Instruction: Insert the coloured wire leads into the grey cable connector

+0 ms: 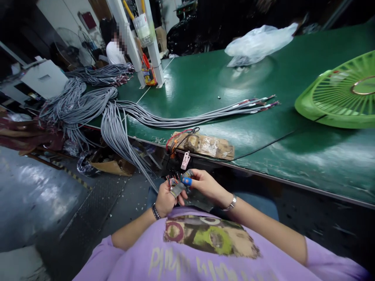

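Note:
My left hand (164, 200) is closed around the stripped end of a grey cable, its coloured wire tips (170, 181) fanning out above my fist. My right hand (205, 185) is closed too, pinching at those wire ends; its fingertips wear tape, one of them blue (186, 181). Both hands are held close together over my lap, just below the edge of the green table (205, 86). A grey strip sticks out between the two hands.
Several grey cable bundles (117, 113) drape over the table's left edge to the floor; one bundle's wire ends (260, 104) lie mid-table. A taped block with red and black leads (202, 144) sits at the near edge. Green fan grille (340, 93) right, plastic bag (258, 41) behind, another person (114, 47) far left.

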Demonstrator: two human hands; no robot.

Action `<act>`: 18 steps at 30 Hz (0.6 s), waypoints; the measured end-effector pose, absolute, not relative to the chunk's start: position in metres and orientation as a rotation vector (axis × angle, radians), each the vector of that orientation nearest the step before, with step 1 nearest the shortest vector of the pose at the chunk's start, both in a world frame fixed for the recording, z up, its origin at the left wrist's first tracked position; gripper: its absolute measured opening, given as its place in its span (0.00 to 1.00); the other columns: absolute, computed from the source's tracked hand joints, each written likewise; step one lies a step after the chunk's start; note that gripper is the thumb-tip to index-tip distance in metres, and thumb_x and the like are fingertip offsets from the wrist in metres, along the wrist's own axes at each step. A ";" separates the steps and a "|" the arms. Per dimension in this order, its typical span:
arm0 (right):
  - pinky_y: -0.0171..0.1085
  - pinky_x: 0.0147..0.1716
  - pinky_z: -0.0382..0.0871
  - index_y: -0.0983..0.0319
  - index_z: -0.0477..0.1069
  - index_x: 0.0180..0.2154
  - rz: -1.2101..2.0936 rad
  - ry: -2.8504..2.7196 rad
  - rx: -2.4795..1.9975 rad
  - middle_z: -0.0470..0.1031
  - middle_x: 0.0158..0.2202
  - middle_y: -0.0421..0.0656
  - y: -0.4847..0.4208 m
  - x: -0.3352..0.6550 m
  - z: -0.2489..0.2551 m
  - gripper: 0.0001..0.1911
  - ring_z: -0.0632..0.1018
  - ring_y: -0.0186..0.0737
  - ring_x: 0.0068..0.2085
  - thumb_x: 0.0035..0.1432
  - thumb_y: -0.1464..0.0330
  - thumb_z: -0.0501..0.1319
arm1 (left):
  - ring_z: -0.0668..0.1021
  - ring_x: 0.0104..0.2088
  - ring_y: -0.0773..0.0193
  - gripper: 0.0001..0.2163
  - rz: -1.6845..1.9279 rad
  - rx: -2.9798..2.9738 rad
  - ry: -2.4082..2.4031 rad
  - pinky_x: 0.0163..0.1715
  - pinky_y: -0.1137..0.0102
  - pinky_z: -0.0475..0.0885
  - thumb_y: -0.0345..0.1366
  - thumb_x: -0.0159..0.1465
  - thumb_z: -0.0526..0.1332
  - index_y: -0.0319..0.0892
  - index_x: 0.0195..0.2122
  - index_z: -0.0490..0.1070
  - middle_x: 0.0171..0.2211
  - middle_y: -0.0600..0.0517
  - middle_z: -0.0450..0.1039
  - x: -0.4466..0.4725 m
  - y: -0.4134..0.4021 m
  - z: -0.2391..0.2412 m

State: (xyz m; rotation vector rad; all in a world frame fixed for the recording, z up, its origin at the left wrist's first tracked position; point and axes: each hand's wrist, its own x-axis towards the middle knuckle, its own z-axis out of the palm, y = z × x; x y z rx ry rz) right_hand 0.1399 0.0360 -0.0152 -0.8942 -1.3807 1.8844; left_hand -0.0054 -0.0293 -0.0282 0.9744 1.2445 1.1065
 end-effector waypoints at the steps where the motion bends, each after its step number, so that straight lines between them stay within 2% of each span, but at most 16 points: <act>1: 0.32 0.25 0.60 0.65 0.71 0.27 1.879 -1.379 -0.899 0.69 0.23 0.38 0.035 0.140 -0.017 0.18 0.66 0.30 0.24 0.42 0.56 0.68 | 0.69 0.11 0.73 0.16 1.109 0.962 1.241 0.09 0.78 0.53 0.49 0.57 0.60 0.39 0.27 0.66 0.18 0.53 0.72 -0.006 -0.029 -0.029; 8: 0.32 0.24 0.59 0.64 0.71 0.28 1.901 -1.366 -0.914 0.69 0.23 0.38 0.032 0.137 -0.018 0.18 0.65 0.30 0.24 0.44 0.56 0.67 | 0.69 0.11 0.73 0.17 1.084 0.962 1.237 0.10 0.78 0.53 0.49 0.56 0.60 0.38 0.24 0.66 0.17 0.52 0.72 -0.006 -0.030 -0.031; 18: 0.33 0.24 0.59 0.63 0.70 0.25 1.850 -1.282 -0.961 0.68 0.21 0.38 0.029 0.135 -0.024 0.18 0.64 0.30 0.23 0.41 0.55 0.68 | 0.69 0.11 0.73 0.16 1.282 0.766 1.269 0.09 0.79 0.52 0.48 0.55 0.62 0.39 0.29 0.64 0.19 0.54 0.73 -0.007 -0.025 -0.032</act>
